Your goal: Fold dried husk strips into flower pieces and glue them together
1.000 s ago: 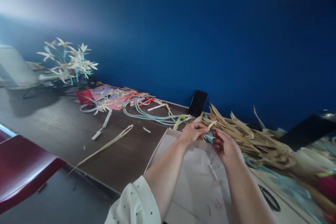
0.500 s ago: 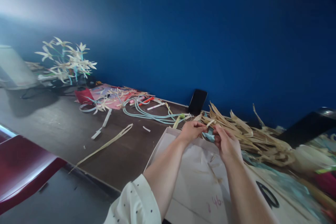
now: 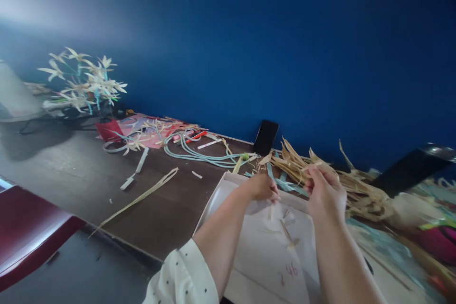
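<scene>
1. Pale husk sliver (image 3: 271,212): below left hand (image 3: 264,189), over white box (image 3: 261,259); long axis points toward wearer.
2. Left fingers: curled, nearly closed; hold cannot be told.
3. Right hand (image 3: 327,191): fingertips pinched together; contents unclear.

A black phone (image 3: 265,137) stands tilted at the foot of the blue wall (image 3: 221,47), and loops of pale blue cord (image 3: 194,155) lie on the dark table (image 3: 192,204). Farther left, white star-shaped flowers (image 3: 101,84) rise above a red pot-like base (image 3: 109,130), near a white container (image 3: 16,97) partly out of view.
</scene>
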`<state>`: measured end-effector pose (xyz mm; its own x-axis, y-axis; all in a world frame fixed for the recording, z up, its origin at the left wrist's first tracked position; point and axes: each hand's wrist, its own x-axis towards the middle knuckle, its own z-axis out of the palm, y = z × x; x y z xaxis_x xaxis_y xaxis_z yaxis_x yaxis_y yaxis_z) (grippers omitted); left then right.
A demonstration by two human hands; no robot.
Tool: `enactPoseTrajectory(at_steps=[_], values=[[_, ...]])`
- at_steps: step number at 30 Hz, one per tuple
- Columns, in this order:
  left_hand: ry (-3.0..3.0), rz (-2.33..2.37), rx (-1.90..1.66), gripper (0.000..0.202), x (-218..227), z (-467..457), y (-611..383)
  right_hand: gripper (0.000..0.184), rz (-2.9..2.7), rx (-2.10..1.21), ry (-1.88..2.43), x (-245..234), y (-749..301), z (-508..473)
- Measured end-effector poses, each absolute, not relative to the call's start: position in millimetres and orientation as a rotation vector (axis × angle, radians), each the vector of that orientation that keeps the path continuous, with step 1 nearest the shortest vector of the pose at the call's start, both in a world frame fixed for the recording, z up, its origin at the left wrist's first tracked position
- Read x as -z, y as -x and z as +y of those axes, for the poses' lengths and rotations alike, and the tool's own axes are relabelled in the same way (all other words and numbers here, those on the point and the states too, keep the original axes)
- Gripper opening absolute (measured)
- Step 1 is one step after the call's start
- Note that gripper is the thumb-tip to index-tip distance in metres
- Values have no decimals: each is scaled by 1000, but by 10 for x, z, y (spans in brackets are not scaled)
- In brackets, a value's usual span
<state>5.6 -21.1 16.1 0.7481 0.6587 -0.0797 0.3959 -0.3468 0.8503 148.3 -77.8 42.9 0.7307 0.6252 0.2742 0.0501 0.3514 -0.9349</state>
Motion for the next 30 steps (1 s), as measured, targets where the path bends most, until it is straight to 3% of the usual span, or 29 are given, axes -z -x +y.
enactPoseTrajectory(at_steps=[9, 15, 23, 30], values=[[-2201, 782, -238, 17, -235, -277, 27, 30, -1254, -542, 1648, -655, -1436, -1012], [-2246, 967, -134, 8, -317, -292, 45, 24, -1551, -533, 1907, -518, -1551, -1182], [-2422, 1189, -401, 17, -299, -245, 41, 24, -1284, -684, 1736, -40, -1530, -1214], [-2148, 800, -612, 20, -274, -288, -30, 26, -993, -729, 1626, 14, -1591, -1159]])
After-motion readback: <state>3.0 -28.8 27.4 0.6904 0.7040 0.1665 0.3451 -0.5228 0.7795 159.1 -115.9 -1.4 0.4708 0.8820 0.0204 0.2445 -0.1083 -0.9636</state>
